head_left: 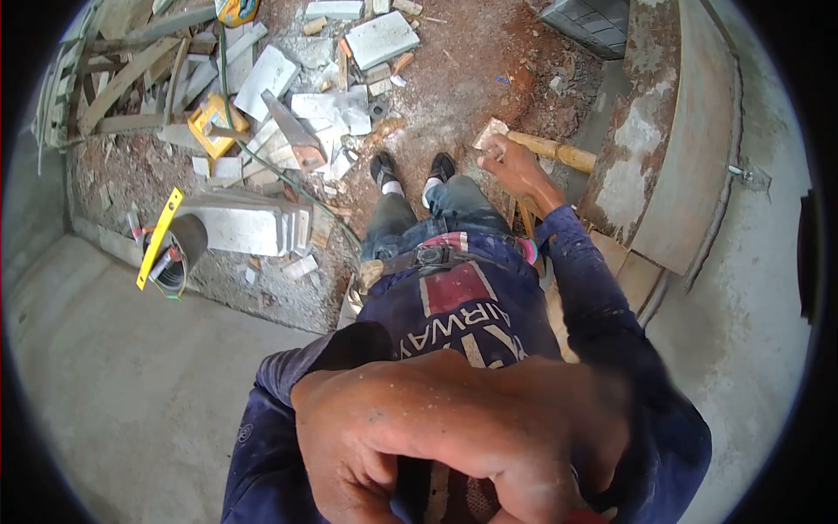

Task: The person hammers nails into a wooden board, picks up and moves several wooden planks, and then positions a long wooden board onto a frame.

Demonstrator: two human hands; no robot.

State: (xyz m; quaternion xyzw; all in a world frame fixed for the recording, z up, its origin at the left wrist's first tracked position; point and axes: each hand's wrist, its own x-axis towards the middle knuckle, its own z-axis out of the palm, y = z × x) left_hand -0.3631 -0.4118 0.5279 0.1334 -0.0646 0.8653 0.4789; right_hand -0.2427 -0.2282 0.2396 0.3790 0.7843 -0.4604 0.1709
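My right hand (pixel 515 170) is out in front on the right, its fingers curled closed beside a round wooden pole (pixel 556 150). A pale, flat piece (pixel 491 133) shows just past the fingertips; what sits inside the grip is hidden. Large and close to the camera, my left hand (pixel 436 410) is bent in front of my chest at the bottom of the view. Its fingers run downward, partly hidden and blurred near the lower edge.
White blocks (pixel 240 223), a handsaw (pixel 295 131), a yellow container (pixel 214 122) and a green hose (pixel 288 179) lie among rubble on the left. A yellow level (pixel 160 237) leans in a dark bucket (pixel 186 240). Boards (pixel 685 148) line the right.
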